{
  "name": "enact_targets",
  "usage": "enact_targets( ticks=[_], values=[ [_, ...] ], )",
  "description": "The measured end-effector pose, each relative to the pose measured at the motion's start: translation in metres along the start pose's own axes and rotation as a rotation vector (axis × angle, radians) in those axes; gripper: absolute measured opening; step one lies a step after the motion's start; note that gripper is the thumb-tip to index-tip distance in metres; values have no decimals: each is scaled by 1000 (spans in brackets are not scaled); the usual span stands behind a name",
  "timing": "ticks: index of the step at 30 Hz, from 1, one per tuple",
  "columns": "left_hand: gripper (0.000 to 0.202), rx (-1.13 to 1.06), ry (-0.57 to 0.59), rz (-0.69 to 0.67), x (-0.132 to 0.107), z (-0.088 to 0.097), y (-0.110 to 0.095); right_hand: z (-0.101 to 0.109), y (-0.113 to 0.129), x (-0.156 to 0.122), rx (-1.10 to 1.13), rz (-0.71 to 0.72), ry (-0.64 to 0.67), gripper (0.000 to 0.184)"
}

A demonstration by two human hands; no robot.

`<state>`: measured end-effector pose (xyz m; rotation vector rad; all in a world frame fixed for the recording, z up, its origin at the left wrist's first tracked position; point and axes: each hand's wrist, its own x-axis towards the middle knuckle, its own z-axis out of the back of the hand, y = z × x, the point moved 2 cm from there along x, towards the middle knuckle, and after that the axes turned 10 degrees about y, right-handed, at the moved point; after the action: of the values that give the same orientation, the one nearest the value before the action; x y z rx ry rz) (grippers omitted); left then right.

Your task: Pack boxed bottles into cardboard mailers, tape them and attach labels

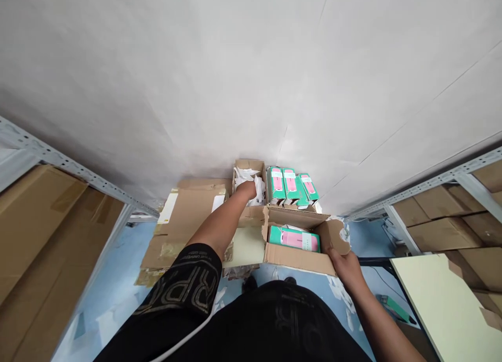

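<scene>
My left hand (246,189) reaches forward into a small open cardboard box (248,166) against the wall, its fingers closed on crumpled white paper (257,187). My right hand (342,261) grips the torn right flap of a nearer open cardboard box (298,257). A green and pink product box (300,239) lies flat inside that nearer box. Three more green and pink boxes (291,184) stand side by side behind it, to the right of the paper.
Flattened cardboard (184,221) lies on the blue floor at left. Metal shelving with large brown cartons stands on the left (43,236) and the right (451,215). A pale board (447,304) leans at lower right. Paper scraps litter the floor.
</scene>
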<state>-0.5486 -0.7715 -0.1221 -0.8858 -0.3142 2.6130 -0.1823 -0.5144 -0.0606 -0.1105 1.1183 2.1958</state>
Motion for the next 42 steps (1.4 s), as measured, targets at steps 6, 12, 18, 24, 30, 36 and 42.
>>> enact_targets(
  ticks=[6, 12, 18, 24, 30, 36, 42],
  values=[
    [34, 16, -151, -66, -33, 16, 0, -11, -2, 0, -5, -52, 35, 45],
    [26, -288, -583, -223, -100, 58, 17, -20, -2, 8, -26, -38, 47, 41],
    [31, -791, -429, -672, -176, 47, -10, -27, 11, 8, -55, 14, 30, 40],
    [47, -308, 13, -938, -211, -9, -63, -26, 10, 1, 33, 1, -6, 42],
    [52, -111, -72, -861, -210, -22, -82, 0, -15, -21, 156, -80, -100, 37],
    [64, -458, -371, -650, -203, -58, -121, 43, -57, -51, 280, -151, -219, 40],
    [53, -497, 61, -616, -186, -133, -213, 86, -131, -81, 377, -182, -323, 40]
  ],
)
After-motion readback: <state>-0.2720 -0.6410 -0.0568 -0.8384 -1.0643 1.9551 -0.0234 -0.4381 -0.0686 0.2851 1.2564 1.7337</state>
